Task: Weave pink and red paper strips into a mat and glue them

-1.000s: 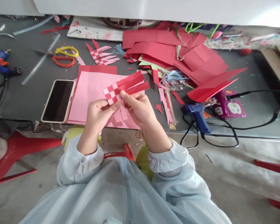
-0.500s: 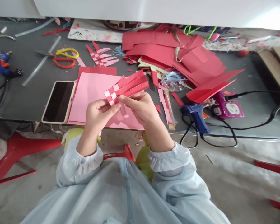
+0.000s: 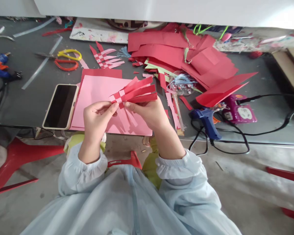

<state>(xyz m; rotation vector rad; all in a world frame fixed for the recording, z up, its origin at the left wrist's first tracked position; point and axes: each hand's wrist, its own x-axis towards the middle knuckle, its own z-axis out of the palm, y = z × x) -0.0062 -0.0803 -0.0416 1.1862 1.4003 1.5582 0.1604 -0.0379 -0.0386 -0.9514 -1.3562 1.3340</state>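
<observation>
Both hands hold a woven paper piece [image 3: 121, 95] with a red and pale pink checkered part. Its loose red strips fan out to the right, and pink strips hang below. My left hand [image 3: 98, 117] pinches the lower left corner of the weave between thumb and fingers. On the other side my right hand [image 3: 150, 112] grips it, thumb on the front near the weave's lower edge, the other fingers hidden behind. Beneath them lie pink paper sheets [image 3: 95, 88] on a red sheet [image 3: 103, 73]. A similar woven piece [image 3: 104, 58] rests farther back on the table.
Left of the sheets lie a phone [image 3: 60, 106] and scissors [image 3: 67, 60]. Red paper [image 3: 161, 54] is heaped at the back right. A blue glue gun [image 3: 207, 122] with its cord and a purple box [image 3: 238, 109] stand at the right. Paper scraps [image 3: 172, 111] lie nearby.
My left hand has shifted slightly left, its thumb now at the weave's corner. The red strips have spread further apart, and the pink strips below show more.
</observation>
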